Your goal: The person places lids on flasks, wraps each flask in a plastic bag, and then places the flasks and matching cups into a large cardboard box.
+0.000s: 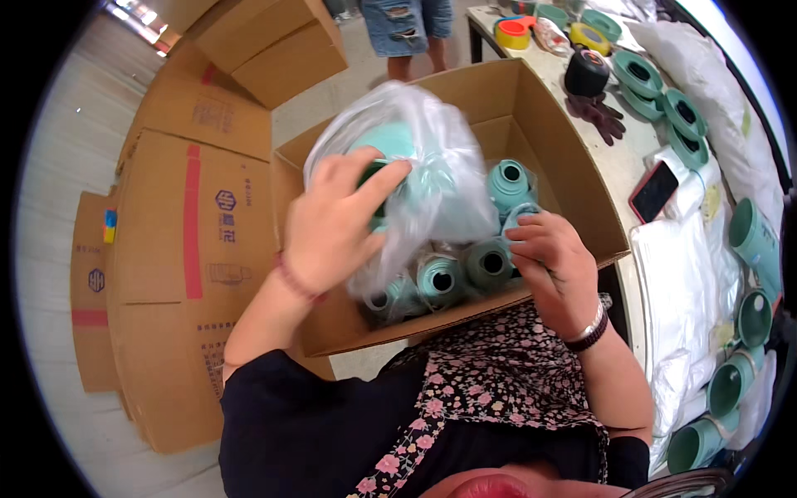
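Over the open cardboard box point(564, 116), my left hand point(336, 212) grips a green plastic container point(388, 141) wrapped in a clear plastic bag point(452, 158). Motion blurs the bag and that hand slightly. My right hand point(552, 257) is at the box's near right side, its fingers closed around the edge of a pale green ring-shaped part point(521, 214). Inside the box sit several green plastic vessels with round dark openings, among them a ribbed one point(508, 181) and another point(440, 278) near the front wall. The bag hides part of the box's contents.
Flattened cartons point(149, 241) lean on the left, with a closed carton point(282, 50) behind. The right-hand table holds a phone point(654, 192), dark gloves point(596, 114), tape rolls point(589, 37), white plastic bags point(677, 282) and green cups point(754, 319). A person's legs point(408, 33) stand beyond the box.
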Action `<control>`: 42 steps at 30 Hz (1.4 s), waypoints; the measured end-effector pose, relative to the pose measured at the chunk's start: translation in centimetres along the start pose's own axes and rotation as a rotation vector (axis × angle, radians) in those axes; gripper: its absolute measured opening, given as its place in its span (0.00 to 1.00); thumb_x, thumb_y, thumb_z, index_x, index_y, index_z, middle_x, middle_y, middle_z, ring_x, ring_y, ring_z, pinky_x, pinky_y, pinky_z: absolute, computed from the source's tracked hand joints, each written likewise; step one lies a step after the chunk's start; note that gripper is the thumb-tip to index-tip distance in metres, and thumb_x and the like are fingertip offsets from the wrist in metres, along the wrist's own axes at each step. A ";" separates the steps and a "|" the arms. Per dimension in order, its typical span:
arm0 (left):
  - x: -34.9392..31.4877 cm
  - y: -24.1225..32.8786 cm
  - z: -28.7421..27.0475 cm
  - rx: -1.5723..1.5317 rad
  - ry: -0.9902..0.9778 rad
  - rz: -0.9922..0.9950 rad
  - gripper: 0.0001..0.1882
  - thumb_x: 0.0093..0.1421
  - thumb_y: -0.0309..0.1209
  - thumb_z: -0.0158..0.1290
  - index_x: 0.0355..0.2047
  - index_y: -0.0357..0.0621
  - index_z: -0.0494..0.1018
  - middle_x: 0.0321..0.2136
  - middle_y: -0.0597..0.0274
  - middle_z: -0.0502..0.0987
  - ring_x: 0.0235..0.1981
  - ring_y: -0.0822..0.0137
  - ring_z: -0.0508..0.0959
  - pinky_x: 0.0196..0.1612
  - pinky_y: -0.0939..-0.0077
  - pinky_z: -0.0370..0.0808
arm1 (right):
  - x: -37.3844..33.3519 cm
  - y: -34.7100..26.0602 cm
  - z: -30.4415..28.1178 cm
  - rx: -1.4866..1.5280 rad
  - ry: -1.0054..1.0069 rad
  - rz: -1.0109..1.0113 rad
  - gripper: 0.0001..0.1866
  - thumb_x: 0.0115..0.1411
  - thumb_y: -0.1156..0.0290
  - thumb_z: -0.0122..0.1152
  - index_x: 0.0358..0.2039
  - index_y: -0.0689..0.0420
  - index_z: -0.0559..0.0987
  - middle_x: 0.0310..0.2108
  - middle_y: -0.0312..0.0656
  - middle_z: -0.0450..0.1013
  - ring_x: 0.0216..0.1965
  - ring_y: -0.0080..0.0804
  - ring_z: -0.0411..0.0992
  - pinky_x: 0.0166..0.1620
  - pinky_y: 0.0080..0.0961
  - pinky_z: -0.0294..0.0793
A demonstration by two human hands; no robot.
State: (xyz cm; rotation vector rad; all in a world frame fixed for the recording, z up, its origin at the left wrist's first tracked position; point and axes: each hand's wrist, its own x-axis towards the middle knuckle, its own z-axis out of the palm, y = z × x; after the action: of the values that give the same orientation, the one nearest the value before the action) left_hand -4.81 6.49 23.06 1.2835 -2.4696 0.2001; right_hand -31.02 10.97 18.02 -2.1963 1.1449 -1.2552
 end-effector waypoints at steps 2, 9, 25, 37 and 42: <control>0.0 -2.6 9.5 0.053 -0.101 -0.076 0.29 0.40 0.27 0.59 0.46 0.56 0.67 0.41 0.62 0.68 0.42 0.57 0.68 0.37 0.68 0.74 | -2.8 -0.2 -2.4 -0.116 0.075 0.119 0.08 0.45 0.81 0.61 0.29 0.60 0.75 0.39 0.45 0.72 0.44 0.44 0.69 0.48 0.34 0.67; -9.3 -3.6 32.5 -0.487 -0.305 -0.242 0.29 0.41 0.32 0.60 0.47 0.42 0.69 0.45 0.50 0.72 0.48 0.50 0.69 0.52 0.61 0.66 | -28.0 -0.5 -10.7 0.071 0.535 1.315 0.08 0.55 0.70 0.57 0.30 0.61 0.77 0.25 0.37 0.75 0.28 0.22 0.71 0.34 0.21 0.71; 4.9 -1.1 25.2 -0.582 -0.698 -0.038 0.35 0.53 0.36 0.56 0.59 0.43 0.55 0.50 0.46 0.69 0.51 0.56 0.70 0.52 0.65 0.68 | -53.8 0.9 -35.8 0.478 1.979 0.392 0.24 0.56 0.52 0.45 0.46 0.56 0.71 0.41 0.43 0.71 0.39 0.35 0.68 0.41 0.28 0.67; 10.2 34.6 3.6 -1.517 0.032 0.981 0.22 0.51 0.27 0.54 0.48 0.40 0.68 0.47 0.52 0.70 0.51 0.56 0.68 0.55 0.66 0.63 | -42.6 -20.0 -22.8 -0.374 1.268 0.667 0.18 0.48 0.86 0.40 0.41 0.65 0.71 0.39 0.45 0.71 0.42 0.31 0.67 0.51 0.27 0.63; 3.5 42.4 2.5 -1.665 -0.399 1.221 0.07 0.54 0.33 0.53 0.23 0.43 0.74 0.23 0.57 0.74 0.26 0.58 0.73 0.34 0.70 0.71 | -33.1 -27.0 -17.4 -0.873 0.470 0.740 0.20 0.49 0.84 0.47 0.45 0.65 0.68 0.45 0.46 0.68 0.48 0.39 0.66 0.57 0.35 0.58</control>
State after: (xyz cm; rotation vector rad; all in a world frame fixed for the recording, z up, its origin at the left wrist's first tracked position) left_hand -41.77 27.74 23.56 -0.8929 -2.0429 -1.5232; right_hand -42.04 54.91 26.74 -1.5835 2.7716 -1.0271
